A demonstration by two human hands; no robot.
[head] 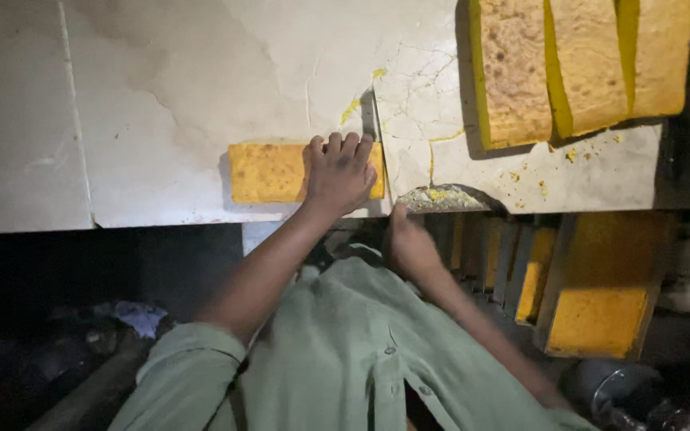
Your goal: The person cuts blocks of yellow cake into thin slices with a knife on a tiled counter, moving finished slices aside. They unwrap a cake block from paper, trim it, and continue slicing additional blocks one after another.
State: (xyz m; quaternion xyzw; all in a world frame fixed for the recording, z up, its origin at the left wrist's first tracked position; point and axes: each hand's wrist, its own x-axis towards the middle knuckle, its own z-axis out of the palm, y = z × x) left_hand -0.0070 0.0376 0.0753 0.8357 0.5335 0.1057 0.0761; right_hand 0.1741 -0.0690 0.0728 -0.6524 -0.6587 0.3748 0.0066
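Cracked white stone slab (pixel 161 96) with one yellow cake block (pixel 269 173), three larger slabs (pixel 584 64), yellow crumbs (pixel 441 195).

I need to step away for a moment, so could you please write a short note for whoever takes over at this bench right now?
Left hand: flat, palm down on the small yellow cake block lying near the slab's front edge; not gripping it.
Right hand: below the stone slab edge, next to the crumb pile; its grip cannot be seen.
Three long cake slabs lie side by side at the far right of the slab.
More yellow cakes sit in metal tins below the bench on the right.
Done: one small block separate from the others. Left: the long slabs are uncut.
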